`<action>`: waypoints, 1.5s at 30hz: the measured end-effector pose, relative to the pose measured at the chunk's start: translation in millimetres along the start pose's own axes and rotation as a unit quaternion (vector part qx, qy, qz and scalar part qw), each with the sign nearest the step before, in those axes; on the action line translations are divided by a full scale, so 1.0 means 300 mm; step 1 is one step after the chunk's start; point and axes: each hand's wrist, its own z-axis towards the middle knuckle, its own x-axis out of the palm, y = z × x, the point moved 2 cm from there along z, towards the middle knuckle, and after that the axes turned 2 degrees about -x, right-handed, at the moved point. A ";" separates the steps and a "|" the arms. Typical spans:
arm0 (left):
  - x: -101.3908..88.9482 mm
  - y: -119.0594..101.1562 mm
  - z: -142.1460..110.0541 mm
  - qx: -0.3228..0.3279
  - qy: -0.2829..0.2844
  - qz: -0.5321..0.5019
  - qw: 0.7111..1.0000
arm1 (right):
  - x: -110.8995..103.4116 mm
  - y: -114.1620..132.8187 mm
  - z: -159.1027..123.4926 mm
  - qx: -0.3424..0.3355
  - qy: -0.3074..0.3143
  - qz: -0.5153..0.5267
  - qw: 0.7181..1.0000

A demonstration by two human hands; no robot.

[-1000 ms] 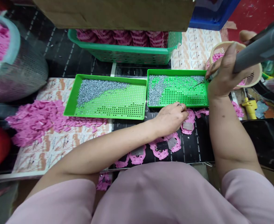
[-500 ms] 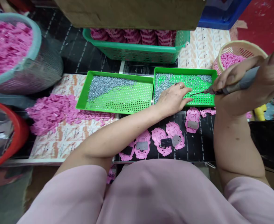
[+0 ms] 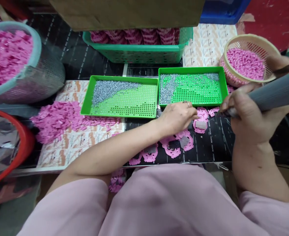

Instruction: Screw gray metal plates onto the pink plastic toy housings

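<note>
My right hand (image 3: 252,114) is wrapped around a grey powered screwdriver (image 3: 277,88), which is held at a slant; its thin bit is hard to make out now. Just in front of the right green tray, my left hand (image 3: 177,118) has its fingers drawn together beside a pink plastic housing (image 3: 200,126) with a grey plate on it. Whatever those fingertips pinch is too small to see. More pink housings (image 3: 171,147) with dark or grey plates lie along the table's front edge, partly under my left forearm. The right tray (image 3: 198,100) holds small silvery screws (image 3: 167,87).
Another green tray (image 3: 134,113) of screws is on the left, beside a heap of pink pieces (image 3: 58,119). A pale basket (image 3: 269,77) of pink parts stands right, a mesh bin (image 3: 46,75) left. Behind the trays is a green crate (image 3: 144,54) under a brown box (image 3: 129,14).
My left hand has left the right tray and come down toward the pink housing, its fingers now more closed. The right hand and screwdriver have lowered and turned. The view has shifted slightly.
</note>
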 end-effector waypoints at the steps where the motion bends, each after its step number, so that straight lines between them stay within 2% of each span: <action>1: 0.006 -0.016 -0.020 0.014 0.003 0.005 1.000 | -0.006 0.011 -0.023 -0.020 0.022 0.005 1.000; 4: 0.038 -0.054 -0.068 0.039 0.015 0.021 0.999 | -0.038 0.023 -0.080 -0.041 0.069 0.035 0.996; 8: 0.077 -0.082 -0.100 0.046 0.045 0.029 0.997 | -0.066 0.016 -0.133 -0.046 0.055 0.058 0.996; 11: 0.090 -0.101 -0.111 0.037 0.063 0.036 0.997 | -0.046 0.031 -0.154 -0.009 0.005 0.071 0.997; 14: 0.093 -0.125 -0.118 0.025 0.075 0.044 0.996 | -0.009 0.082 -0.160 -0.058 -0.028 0.130 0.989; 17: 0.094 -0.148 -0.122 0.021 0.085 0.049 0.995 | 0.014 0.124 -0.163 -0.106 -0.013 0.160 0.981; 20: 0.094 -0.162 -0.123 0.023 0.082 0.055 0.995 | 0.017 0.135 -0.169 -0.112 0.026 0.161 0.980; 23: 0.093 -0.168 -0.122 0.027 0.070 0.056 0.996 | 0.014 0.132 -0.178 -0.117 0.046 0.174 0.977; 28: 0.092 -0.169 -0.120 0.023 0.059 0.034 0.997 | 0.021 0.127 -0.192 -0.084 -0.002 0.168 0.982; 35: 0.088 -0.171 -0.100 0.010 0.090 0.023 0.996 | 0.038 0.113 -0.205 -0.059 -0.009 0.179 0.982; 42: 0.090 -0.164 -0.077 0.009 0.125 -0.016 0.992 | 0.034 0.103 -0.203 -0.090 0.016 0.173 0.981; 45: 0.079 -0.140 -0.076 0.022 0.113 -0.020 0.993 | 0.025 0.079 -0.193 -0.101 0.008 0.152 0.983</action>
